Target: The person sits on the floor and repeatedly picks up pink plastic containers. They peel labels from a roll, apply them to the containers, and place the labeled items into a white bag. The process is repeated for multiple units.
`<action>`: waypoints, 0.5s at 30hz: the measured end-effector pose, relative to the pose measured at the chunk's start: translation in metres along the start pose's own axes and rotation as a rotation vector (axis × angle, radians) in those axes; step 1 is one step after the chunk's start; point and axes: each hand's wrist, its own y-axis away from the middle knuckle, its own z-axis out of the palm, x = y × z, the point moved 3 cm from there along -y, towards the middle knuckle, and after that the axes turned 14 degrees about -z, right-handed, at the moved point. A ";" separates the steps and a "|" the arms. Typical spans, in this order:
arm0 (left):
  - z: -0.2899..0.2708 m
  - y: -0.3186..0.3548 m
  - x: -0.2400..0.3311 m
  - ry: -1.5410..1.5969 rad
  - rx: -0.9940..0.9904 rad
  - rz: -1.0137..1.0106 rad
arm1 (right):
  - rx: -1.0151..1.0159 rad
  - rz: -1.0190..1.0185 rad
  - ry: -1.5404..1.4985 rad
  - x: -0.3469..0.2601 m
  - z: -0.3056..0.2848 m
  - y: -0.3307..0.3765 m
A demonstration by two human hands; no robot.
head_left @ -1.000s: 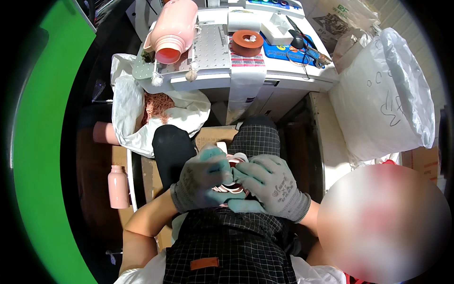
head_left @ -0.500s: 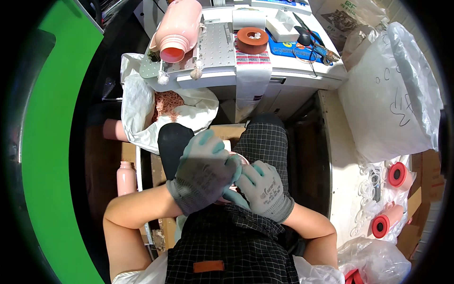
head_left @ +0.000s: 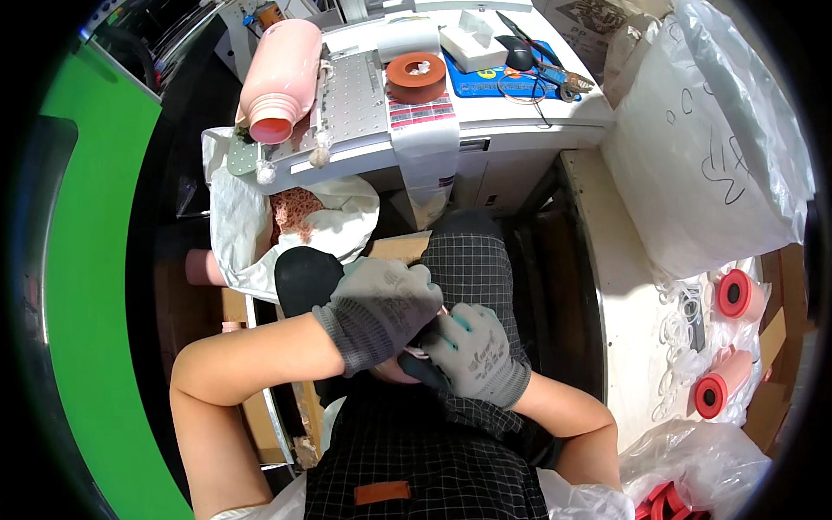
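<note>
Your two gloved hands meet low over your lap, above the black checked apron [head_left: 416, 459], around a pink round-sided piece [head_left: 392, 371] that they mostly cover. Your left hand [head_left: 381, 303] is curled over it from above; its fingertips are hidden, so I cannot tell whether they grasp anything. Your right hand [head_left: 475, 354] has its fingers bent around the piece's right side, gripping it, and a pale edge shows between your hands. Ahead of you, a large pink bottle [head_left: 282, 74] lies on its side on a perforated metal plate [head_left: 355, 100], mouth toward you. To its right sit an orange-brown tape roll [head_left: 416, 80] and a blue mat [head_left: 481, 84]. Below the plate, a white sack [head_left: 234, 208] holds pink shavings [head_left: 295, 212]; on your right, two red-ended pink cylinders [head_left: 735, 293] lie beside a tall white bag [head_left: 693, 156].
</note>
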 end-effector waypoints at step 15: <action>0.193 -0.180 -0.203 1.306 0.018 -0.627 | 0.256 0.134 -0.217 0.028 -0.037 0.023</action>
